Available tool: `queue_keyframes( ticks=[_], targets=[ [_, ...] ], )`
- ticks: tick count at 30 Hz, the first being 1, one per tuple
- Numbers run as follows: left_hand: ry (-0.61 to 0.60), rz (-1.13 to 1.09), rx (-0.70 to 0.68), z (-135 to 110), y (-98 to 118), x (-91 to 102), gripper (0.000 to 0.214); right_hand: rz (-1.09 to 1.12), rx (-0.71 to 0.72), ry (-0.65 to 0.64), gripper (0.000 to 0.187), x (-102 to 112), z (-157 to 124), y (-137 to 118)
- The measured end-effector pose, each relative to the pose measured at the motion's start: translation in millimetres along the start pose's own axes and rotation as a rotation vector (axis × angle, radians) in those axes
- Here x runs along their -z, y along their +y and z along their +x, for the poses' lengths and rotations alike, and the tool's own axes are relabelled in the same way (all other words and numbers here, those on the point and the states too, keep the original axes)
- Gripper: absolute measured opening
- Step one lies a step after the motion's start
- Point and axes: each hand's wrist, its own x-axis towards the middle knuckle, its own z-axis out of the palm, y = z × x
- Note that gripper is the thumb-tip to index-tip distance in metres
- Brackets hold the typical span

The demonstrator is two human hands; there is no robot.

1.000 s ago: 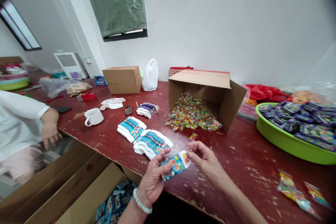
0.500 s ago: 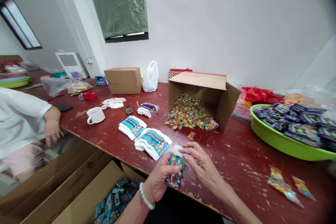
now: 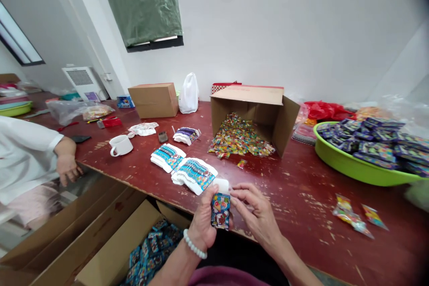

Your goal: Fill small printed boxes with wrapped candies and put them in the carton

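My left hand (image 3: 205, 221) grips a small blue printed packet (image 3: 220, 209) held upright, its white flap at the top. My right hand (image 3: 255, 212) pinches the packet's upper right edge with fingers curled. Both hands are at the near edge of the dark red table (image 3: 295, 187). Just beyond them lie two fanned stacks of flat blue-and-white packets (image 3: 194, 175), (image 3: 167, 156).
A tipped cardboard box (image 3: 258, 111) spills colourful candies (image 3: 237, 138). A green basin (image 3: 351, 165) of purple packets sits right. Loose candy packs (image 3: 351, 216), a white cup (image 3: 121, 145), another person's hand (image 3: 67, 167) at left, an open carton (image 3: 114, 250) of blue packets below.
The packet has turned from lying slanted between my hands to standing upright, and both hands have drawn closer to me at the table's edge.
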Motion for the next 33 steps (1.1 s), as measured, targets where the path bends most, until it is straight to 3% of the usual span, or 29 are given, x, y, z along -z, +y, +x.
queue_keyframes(
  ticks=[6,11,13,15,18,22,24,27,33],
  targets=[
    [0.05,0.064,-0.112,0.1,-1.8,1.5,0.035,-0.044,0.032,0.039,0.008,-4.2,7.4,-3.7],
    [0.04,0.06,-0.071,0.1,-6.0,8.5,0.032,-0.007,0.03,-0.101,0.014,-6.4,8.6,-4.4],
    [0.005,0.103,-0.029,-0.4,-6.6,9.8,0.034,0.051,-0.044,-0.119,0.012,-7.7,7.7,-0.7],
    [-0.058,0.122,0.034,-0.6,-5.6,9.5,0.04,0.177,-0.206,-0.098,0.008,-9.7,6.8,3.7],
    [-0.174,0.08,0.124,-0.6,-1.6,8.4,0.05,0.323,-0.375,-0.081,0.021,-10.0,7.3,4.9],
    [-0.203,0.064,0.178,-1.6,1.4,9.7,0.048,0.123,-0.173,-0.239,0.012,-1.0,11.8,-5.9],
    [-0.195,0.082,0.175,-2.9,-0.3,10.7,0.04,0.079,-0.138,-0.286,0.016,2.3,13.0,-10.6],
    [-0.15,0.147,0.118,-6.8,-5.1,10.7,0.038,0.174,-0.283,-0.266,0.014,-0.3,11.9,-12.2],
    [-0.029,0.28,0.034,-19.2,-7.7,10.8,0.055,0.485,-0.577,-0.175,0.023,-14.3,14.8,-16.6]
  ],
)
